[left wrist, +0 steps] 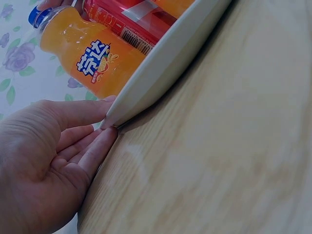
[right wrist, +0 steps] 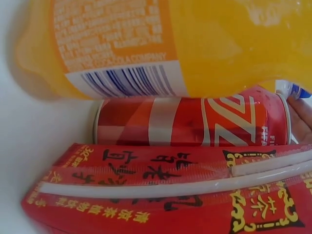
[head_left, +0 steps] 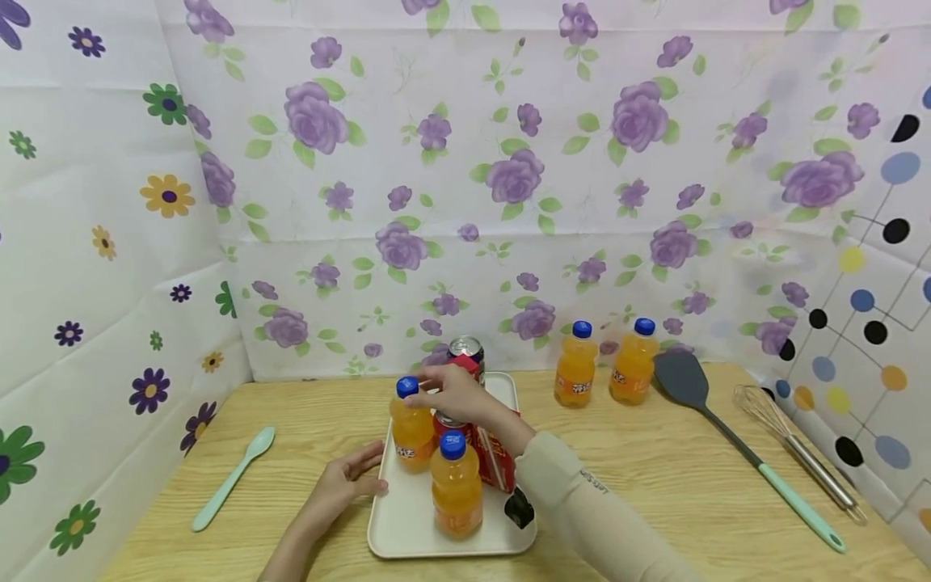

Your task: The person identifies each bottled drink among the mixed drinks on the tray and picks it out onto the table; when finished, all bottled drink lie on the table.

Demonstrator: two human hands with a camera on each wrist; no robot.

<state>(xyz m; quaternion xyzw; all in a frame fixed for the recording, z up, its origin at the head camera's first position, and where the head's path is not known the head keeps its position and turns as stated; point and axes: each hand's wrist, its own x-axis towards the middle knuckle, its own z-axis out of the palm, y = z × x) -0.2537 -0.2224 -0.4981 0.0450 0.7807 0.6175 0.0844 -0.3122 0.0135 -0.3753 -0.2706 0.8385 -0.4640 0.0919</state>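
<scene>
My left hand (head_left: 338, 485) pinches the left rim of a cream tray (head_left: 494, 543); thumb and fingers meet at the edge in the left wrist view. My right hand (head_left: 461, 396) reaches across the tray, its thumb and fingers around the neck of an orange soda bottle (head_left: 410, 432) with a blue cap, upright at the tray's left side. A second orange soda bottle (head_left: 457, 493) stands in front. Between them is a red can (right wrist: 190, 122), with a red drink carton (right wrist: 146, 209) bearing a straw beside it. Behind the right hand another can (head_left: 465, 349) shows its top.
Two more orange soda bottles (head_left: 575, 368) stand at the back right of the wooden table (head_left: 618, 469). A spatula (head_left: 735, 436) and a whisk (head_left: 800, 453) lie to the right. On the left lies a pale green spoon (head_left: 233, 481). Flowered cloth (head_left: 465, 202) hangs behind.
</scene>
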